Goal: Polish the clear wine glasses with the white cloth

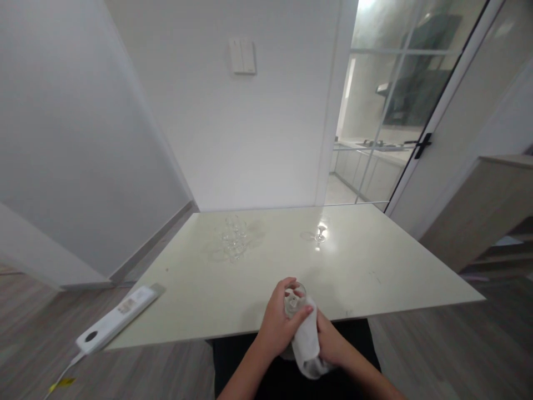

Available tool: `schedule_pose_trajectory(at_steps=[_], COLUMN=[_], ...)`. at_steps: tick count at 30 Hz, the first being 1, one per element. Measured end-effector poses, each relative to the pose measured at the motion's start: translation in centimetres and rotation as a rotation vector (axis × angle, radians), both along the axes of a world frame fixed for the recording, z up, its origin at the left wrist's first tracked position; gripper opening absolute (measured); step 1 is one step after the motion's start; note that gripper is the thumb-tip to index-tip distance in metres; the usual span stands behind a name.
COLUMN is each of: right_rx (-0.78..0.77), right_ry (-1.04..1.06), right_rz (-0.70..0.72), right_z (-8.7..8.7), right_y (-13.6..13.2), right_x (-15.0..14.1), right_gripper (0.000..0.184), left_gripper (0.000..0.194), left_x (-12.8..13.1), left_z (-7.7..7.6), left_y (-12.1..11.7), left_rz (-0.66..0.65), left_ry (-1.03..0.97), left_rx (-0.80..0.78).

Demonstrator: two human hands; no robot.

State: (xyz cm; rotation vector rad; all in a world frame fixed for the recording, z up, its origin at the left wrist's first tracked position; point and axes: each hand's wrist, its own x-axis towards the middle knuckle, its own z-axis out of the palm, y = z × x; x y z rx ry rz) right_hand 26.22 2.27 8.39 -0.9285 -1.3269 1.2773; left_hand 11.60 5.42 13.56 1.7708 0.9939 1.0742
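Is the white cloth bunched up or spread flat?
Bunched up: the white cloth is gathered at the right hand, beside the glass.

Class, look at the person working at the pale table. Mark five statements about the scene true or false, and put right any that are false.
1. The left hand holds a clear glass. True.
2. The white cloth lies spread at the far edge of the table. False: it is bunched at the right hand, against the clear glass.
3. A cluster of glassware stands on the left part of the table. True.
4. The long white device with a cord lies at the table's right edge. False: it lies at the left edge.
5. A white switch plate is on the wall ahead. True.
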Motion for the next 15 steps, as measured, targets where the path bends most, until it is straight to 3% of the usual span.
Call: schedule_pose_trajectory(at_steps=[4,8,13,15], right_rx=[-0.026,-0.060,-0.041,-0.086], right_ry=[-0.086,-0.124,-0.056,-0.028], right_rz=[0.008,-0.009,-0.117,-0.211], right_z=[0.5,-0.1,-0.5,-0.4], right_y=[0.7,1.3,2.3,3.6], right_x=[-1.2,-1.0,0.4,1.4], right_gripper=[0.032,0.026,0.029,0.029], left_gripper=[0.057,0.060,0.107,0.106], left_x=[0.6,0.1,-0.9,-1.3], left_z=[-0.6,-0.4,-0.8,-1.8], left_y=[-0.5,-0.4,0.5,1.0], left_rz=[-0.092,-0.155,-0.217,-0.223], left_ry=[-0.035,-0.005,0.143,0.299], left_rx=[-0.004,-0.001,0.047,0.048])
